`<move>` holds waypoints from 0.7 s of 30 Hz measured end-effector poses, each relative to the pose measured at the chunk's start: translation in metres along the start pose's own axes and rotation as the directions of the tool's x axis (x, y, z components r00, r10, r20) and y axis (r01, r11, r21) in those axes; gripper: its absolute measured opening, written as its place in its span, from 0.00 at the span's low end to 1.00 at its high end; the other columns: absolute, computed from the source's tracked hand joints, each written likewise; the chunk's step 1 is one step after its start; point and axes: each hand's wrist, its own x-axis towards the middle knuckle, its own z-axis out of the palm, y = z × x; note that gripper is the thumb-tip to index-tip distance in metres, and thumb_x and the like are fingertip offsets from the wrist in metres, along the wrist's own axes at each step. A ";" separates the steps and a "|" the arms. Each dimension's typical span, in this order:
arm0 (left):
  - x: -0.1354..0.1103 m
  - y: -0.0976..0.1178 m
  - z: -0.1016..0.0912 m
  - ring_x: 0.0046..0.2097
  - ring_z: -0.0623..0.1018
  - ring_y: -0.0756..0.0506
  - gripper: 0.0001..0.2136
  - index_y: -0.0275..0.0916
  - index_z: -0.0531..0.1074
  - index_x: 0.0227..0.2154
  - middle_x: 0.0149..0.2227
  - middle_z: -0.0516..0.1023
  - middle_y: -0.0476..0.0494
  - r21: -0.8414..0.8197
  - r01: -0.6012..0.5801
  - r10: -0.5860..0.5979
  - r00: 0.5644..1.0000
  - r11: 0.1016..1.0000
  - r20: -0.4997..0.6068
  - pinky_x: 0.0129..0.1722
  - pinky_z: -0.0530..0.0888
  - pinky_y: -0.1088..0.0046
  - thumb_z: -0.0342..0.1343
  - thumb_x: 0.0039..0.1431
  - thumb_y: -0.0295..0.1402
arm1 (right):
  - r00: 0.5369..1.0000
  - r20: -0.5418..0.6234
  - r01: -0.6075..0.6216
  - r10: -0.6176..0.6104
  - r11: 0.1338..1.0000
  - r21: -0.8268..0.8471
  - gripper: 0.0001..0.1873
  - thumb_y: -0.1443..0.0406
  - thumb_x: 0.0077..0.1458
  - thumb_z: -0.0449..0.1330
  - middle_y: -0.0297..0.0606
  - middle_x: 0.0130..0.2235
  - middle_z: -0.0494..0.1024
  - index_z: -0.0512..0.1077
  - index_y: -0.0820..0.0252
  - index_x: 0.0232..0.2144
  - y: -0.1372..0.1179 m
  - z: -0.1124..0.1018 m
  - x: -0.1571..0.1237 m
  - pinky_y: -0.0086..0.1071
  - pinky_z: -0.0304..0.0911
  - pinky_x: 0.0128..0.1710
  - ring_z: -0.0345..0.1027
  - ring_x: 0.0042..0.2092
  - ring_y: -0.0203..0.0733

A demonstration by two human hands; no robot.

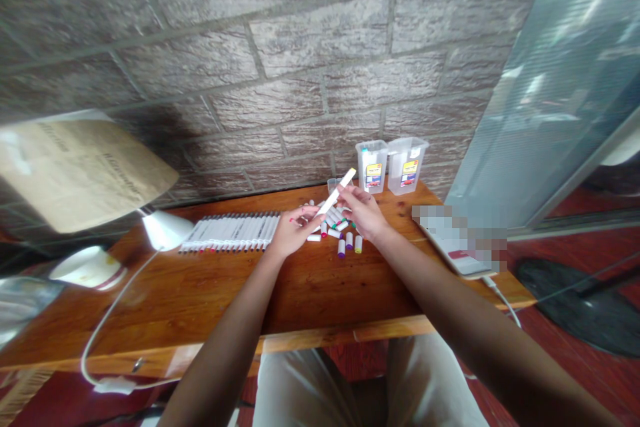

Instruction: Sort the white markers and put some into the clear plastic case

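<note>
The held marker (pixel 336 194) is white with a yellow tip; the row of markers (pixel 233 232) is white with mostly black ends, a few showing red; the loose caps (pixel 341 249) are white, edged in purple, yellow, pinkish red and green; the 2 boxes (pixel 409 153) are colourless, with yellow, blue and red labels. The worktop (pixel 200 293) is orange-brown with darker grain; the wall (pixel 305 47) is mottled grey-brown with grey joint lines; the lampshade (pixel 85 173) is tan with dark lettering; the cup (pixel 89 267) is white with yellowish spots and a dark red band.
</note>
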 end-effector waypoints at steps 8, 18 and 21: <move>0.002 -0.005 0.002 0.36 0.81 0.45 0.16 0.37 0.82 0.38 0.37 0.85 0.41 -0.009 -0.011 0.011 0.999 1.000 -0.036 0.39 0.76 0.70 0.69 0.51 0.43 | 0.989 0.103 -0.129 0.110 0.970 0.207 0.33 0.34 0.48 0.61 0.37 0.28 0.78 0.73 0.57 0.34 -0.012 0.002 -0.003 0.29 0.59 0.23 0.67 0.27 0.38; -0.001 -0.005 0.001 0.30 0.77 0.49 0.15 0.36 0.81 0.39 0.32 0.83 0.45 0.063 -0.117 0.114 0.992 0.991 0.052 0.33 0.72 0.75 0.68 0.53 0.41 | 0.947 0.283 -0.265 0.152 0.870 0.416 0.42 0.32 0.58 0.42 0.41 0.27 0.79 0.75 0.60 0.40 -0.006 -0.005 -0.003 0.36 0.67 0.34 0.73 0.33 0.45; -0.002 -0.006 0.003 0.28 0.75 0.51 0.14 0.36 0.81 0.38 0.29 0.82 0.47 0.090 -0.152 0.144 0.986 0.984 0.080 0.31 0.71 0.76 0.68 0.53 0.41 | 0.916 0.374 -0.320 0.142 0.823 0.470 0.39 0.33 0.58 0.46 0.37 0.23 0.74 0.76 0.59 0.37 -0.005 -0.004 -0.006 0.38 0.68 0.35 0.71 0.31 0.45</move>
